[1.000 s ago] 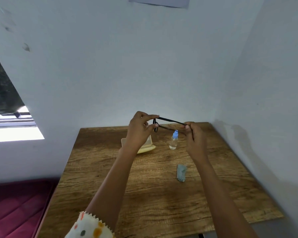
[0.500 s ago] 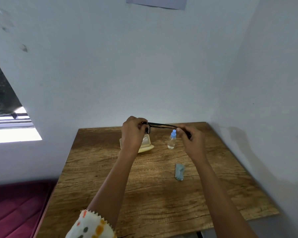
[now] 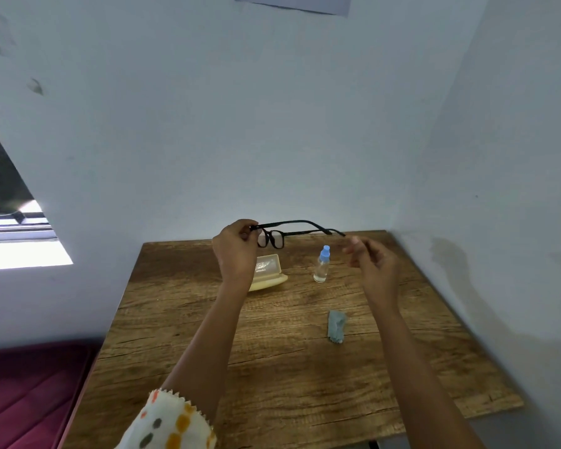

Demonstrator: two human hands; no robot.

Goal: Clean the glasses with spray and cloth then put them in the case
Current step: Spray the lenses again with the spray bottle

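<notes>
Glasses (image 3: 274, 237): a black-framed pair with thin arms, held in the air above the far edge of the wooden table (image 3: 272, 367). One arm is unfolded and stretches out to the right; the lenses hang below it near the left hand.

Handling: likely very light and fairly stiff, but the thin arms and hinges look easy to bend, and the lenses would smudge if touched. Best held by the frame corner or hinge, as the left hand does now, never by the lens faces.

Left hand (image 3: 235, 251): raised, fingers pinched on the frame at its left corner. It alone carries the glasses.

Right hand (image 3: 371, 259): raised just beside the tip of the unfolded arm, fingers loosely curled. It appears not to touch the tip and holds nothing.

Case (image 3: 268, 273): pale yellow, lying open near the far edge of the table, partly hidden behind the left wrist, directly under the glasses.

Spray bottle (image 3: 322, 264): small, clear, with a blue cap, standing upright to the right of the case, between the two hands.

Cloth (image 3: 336, 326): a small crumpled grey-blue piece lying nearer the person, towards the right side of the table, well apart from the bottle.

Progress: whether the lenses are clean cannot be told; the glasses are not yet in the case.
</notes>
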